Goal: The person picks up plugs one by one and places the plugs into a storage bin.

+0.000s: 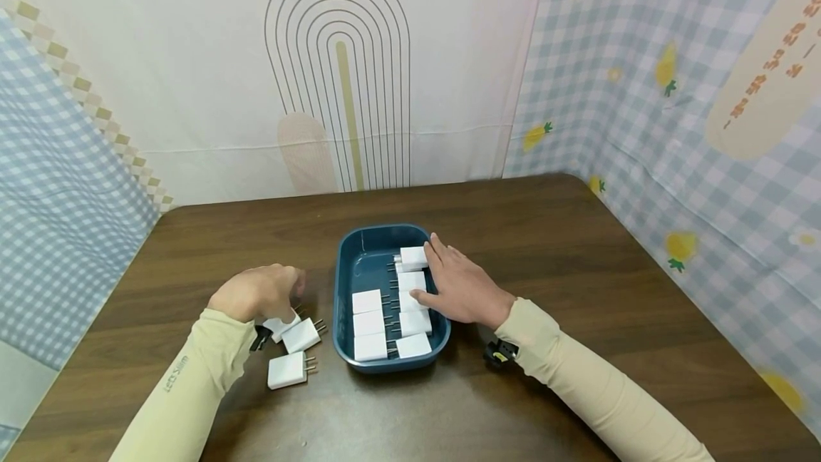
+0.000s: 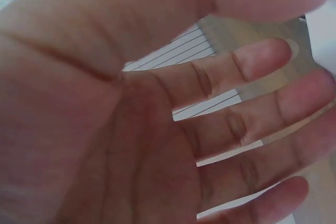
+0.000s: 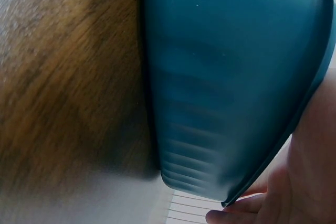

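A blue tray (image 1: 341, 269) holds two columns of white plug-in chargers, a shorter left column (image 1: 368, 323) and a longer right column (image 1: 415, 323), their metal prongs facing right and left respectively. My right hand (image 1: 465, 287) lies across the tray's right rim with extended fingers, fingertips at the right column. Left of the tray, my left hand (image 1: 259, 292) hovers low over loose chargers. One charger (image 1: 280, 326) is partly hidden beneath it; another (image 1: 301, 336) sits beside that, and a third (image 1: 286, 371) nearer me. In the left wrist view the fingers are spread, a white charger (image 2: 323, 35) near their tips.
A dark brown wooden table (image 1: 545, 234) carries everything. Patterned cloths (image 1: 462, 55) hang behind it and along both sides. Each wrist wears a black strapped device, the right one (image 1: 500, 352) close to the tabletop.
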`<state>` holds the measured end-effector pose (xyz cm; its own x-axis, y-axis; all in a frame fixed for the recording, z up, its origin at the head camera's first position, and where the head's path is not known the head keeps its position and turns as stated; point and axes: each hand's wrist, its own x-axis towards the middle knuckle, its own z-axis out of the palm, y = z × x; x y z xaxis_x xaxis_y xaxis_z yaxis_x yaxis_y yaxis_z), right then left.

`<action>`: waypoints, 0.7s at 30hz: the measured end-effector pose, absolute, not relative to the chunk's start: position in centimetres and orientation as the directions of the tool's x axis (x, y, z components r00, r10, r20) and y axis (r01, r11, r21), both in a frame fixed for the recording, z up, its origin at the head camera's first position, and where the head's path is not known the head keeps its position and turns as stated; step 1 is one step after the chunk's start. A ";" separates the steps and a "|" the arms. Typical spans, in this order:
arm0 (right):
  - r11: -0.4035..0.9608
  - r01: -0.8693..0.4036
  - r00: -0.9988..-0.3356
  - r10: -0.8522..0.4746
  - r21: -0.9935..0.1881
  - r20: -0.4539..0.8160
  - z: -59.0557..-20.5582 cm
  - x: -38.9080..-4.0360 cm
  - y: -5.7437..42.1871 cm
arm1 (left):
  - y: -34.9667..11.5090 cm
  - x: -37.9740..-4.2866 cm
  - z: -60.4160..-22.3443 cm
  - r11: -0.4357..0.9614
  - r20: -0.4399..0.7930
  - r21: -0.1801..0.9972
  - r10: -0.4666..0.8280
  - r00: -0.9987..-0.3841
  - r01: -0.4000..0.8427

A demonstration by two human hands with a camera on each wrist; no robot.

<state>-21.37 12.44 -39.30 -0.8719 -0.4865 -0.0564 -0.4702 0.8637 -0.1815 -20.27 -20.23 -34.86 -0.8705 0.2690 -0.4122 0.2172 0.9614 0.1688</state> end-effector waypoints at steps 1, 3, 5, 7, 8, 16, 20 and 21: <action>0.864 -0.470 -0.872 -0.487 -0.180 -0.057 -39.3 -21.4 12.4 | -20.2 -20.3 -34.9 0.962 -0.416 0.171 0.265 -0.870 0.211; 0.866 -0.468 -0.874 -0.484 -0.176 -0.054 -39.3 -21.4 12.4 | -20.3 -20.3 -34.9 0.962 -0.421 0.176 0.263 -0.868 0.206; 0.867 -0.467 -0.875 -0.482 -0.174 -0.053 -39.4 -21.3 12.4 | -20.3 -20.3 -35.0 0.962 -0.426 0.183 0.264 -0.866 0.203; 0.868 -0.464 -0.876 -0.479 -0.174 -0.053 -39.4 -21.3 12.4 | -20.3 -20.4 -35.0 0.961 -0.428 0.188 0.265 -0.864 0.202; 0.869 -0.463 -0.877 -0.478 -0.175 -0.053 -39.4 -21.3 12.4 | -20.3 -20.4 -35.0 0.960 -0.428 0.189 0.268 -0.863 0.205; 0.871 -0.458 -0.878 -0.474 -0.176 -0.061 -39.3 -21.4 12.3 | -20.3 -20.6 -35.2 0.959 -0.426 0.197 0.271 -0.863 0.204; 0.873 -0.454 -0.880 -0.471 -0.179 -0.062 -39.3 -21.4 12.3 | -20.2 -20.7 -35.3 0.960 -0.418 0.196 0.268 -0.868 0.202; 0.872 -0.454 -0.880 -0.471 -0.181 -0.065 -39.3 -21.4 12.3 | -20.2 -20.7 -35.4 0.959 -0.416 0.198 0.270 -0.868 0.204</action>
